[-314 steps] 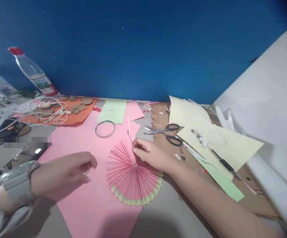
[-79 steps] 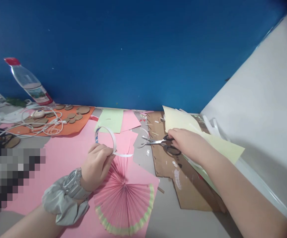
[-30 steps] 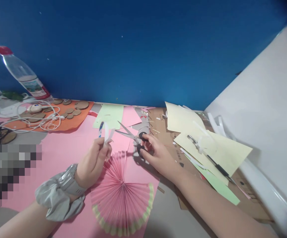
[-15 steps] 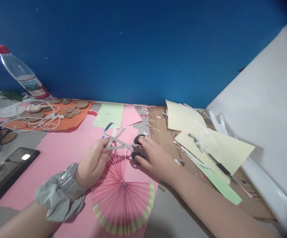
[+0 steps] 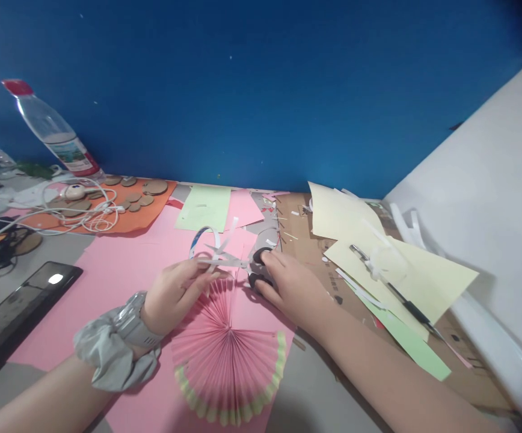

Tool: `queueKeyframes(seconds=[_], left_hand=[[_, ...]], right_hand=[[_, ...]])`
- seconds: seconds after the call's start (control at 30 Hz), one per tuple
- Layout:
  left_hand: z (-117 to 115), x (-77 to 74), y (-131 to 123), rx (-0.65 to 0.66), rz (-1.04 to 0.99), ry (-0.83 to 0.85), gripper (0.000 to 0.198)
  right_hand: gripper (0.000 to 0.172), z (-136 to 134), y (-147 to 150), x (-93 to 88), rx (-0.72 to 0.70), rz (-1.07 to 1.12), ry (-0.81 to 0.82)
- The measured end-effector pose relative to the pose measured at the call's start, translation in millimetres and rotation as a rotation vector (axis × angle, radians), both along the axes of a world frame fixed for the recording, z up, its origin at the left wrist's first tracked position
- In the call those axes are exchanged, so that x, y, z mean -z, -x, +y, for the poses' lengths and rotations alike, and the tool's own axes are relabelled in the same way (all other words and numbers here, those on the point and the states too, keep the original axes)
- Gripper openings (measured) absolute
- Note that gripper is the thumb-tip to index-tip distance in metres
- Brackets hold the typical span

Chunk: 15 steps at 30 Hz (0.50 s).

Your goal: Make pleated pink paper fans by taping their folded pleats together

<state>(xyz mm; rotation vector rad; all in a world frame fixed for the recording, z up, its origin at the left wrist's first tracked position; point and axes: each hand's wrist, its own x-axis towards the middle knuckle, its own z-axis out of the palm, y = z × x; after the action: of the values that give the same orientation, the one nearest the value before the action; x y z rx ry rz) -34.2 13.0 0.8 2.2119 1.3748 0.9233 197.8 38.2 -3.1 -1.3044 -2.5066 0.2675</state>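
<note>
Head view, centre: the right hand [image 5: 294,290] grips the scissors [image 5: 243,264], drawn narrower than a moment ago; the left hand [image 5: 175,293] pinches the tape roll [image 5: 194,242]; cutting seems under way.

place: papercraft desk [image 5: 317,385] | signs: scissors [image 5: 244,264], pleated fan [image 5: 233,364], cream paper [image 5: 432,273], cardboard [image 5: 297,227]

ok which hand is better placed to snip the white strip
Probably the right hand: it grips the scissors by their black handles, and the blades overlap the white strip in this view. The left hand is busy holding the tape roll.
</note>
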Motion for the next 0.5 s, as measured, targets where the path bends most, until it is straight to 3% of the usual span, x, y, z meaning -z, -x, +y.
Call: queueKeyframes(seconds=[0.5], left_hand=[[1.3,2.9,2.0,0.007,-0.024,-0.029,0.023]], right_hand=[[0.01,-2.8,0.0,-3.6,0.002,-0.102,-0.08]])
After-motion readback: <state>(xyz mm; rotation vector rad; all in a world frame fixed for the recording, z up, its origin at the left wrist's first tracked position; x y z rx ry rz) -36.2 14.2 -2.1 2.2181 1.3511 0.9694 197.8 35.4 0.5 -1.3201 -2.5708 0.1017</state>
